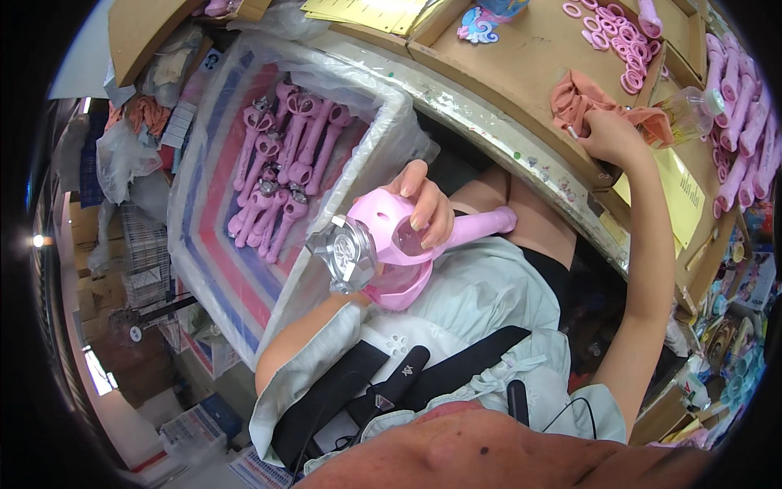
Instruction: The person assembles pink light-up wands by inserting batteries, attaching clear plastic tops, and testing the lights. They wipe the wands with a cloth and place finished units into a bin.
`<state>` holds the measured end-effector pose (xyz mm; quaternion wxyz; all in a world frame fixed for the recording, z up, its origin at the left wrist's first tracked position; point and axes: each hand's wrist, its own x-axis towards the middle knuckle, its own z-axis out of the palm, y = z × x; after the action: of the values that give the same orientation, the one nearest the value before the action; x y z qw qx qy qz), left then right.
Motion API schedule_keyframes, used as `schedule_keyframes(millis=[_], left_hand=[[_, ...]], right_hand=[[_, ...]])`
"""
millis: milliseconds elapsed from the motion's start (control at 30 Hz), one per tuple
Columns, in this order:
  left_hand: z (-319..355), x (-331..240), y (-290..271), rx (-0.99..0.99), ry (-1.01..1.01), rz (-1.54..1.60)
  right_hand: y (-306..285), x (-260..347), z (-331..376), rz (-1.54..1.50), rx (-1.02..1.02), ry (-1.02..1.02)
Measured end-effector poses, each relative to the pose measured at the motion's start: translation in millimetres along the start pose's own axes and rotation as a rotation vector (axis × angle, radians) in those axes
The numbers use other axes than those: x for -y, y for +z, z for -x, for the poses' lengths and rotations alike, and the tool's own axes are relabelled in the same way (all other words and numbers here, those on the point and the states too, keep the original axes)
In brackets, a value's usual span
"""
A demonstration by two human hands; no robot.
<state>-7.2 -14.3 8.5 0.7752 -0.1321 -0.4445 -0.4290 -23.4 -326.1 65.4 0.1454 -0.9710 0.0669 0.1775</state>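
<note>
In front of my lap, my left hand (425, 204) is closed round a pink plastic toy wand (482, 227). Its wide ring-shaped head faces left and bears a silver faceted piece (346, 251); the handle points right. Over on the workbench, the fingers of my right hand (612, 138) are bent onto a crumpled orange cloth (580, 96). A small whitish tip shows by those fingers, too little of it to name. Beside the cloth a clear plastic cup or jar (686, 114) lies tilted.
A plastic-lined striped bin (220, 196) at left holds several pink wands (295, 143). Pink rings (635, 50) lie in a cardboard tray (521, 61). Pink handles (737, 122) are piled at far right, near yellow paper (680, 196). The bench edge (481, 134) runs before my knees.
</note>
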Motion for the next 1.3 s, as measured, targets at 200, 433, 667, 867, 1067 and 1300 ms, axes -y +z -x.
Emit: schedule_keyframes(millis=[200, 433, 667, 867, 1067, 1300], left_hand=[[3.3, -1.6, -4.6, 0.097, -0.006, 0.11], [5.1, -4.5, -7.7, 0.118, -0.004, 0.139], [-9.8, 7.6, -1.9, 0.021, 0.028, 0.034], [-25.7, 25.3, 24.0, -0.301, -0.098, -0.156], [-37.1, 41.2, 16.0, -0.279, -0.173, 0.005], [-37.4, 47.5, 16.7, -0.256, -0.211, -0.021]], right_hand=[[-5.0, -1.1, 8.5, -0.071, -0.038, 0.042], [-6.1, 20.0, 42.3, -0.361, -0.346, -0.015], [2.5, 94.7, 126.3, -0.762, -0.766, -0.667], [4.5, 104.2, 155.6, -0.677, -0.714, -0.728], [-5.1, 91.7, 177.4, -0.612, -0.754, -0.657], [-9.0, 90.6, 177.1, -0.574, -0.622, -0.724]])
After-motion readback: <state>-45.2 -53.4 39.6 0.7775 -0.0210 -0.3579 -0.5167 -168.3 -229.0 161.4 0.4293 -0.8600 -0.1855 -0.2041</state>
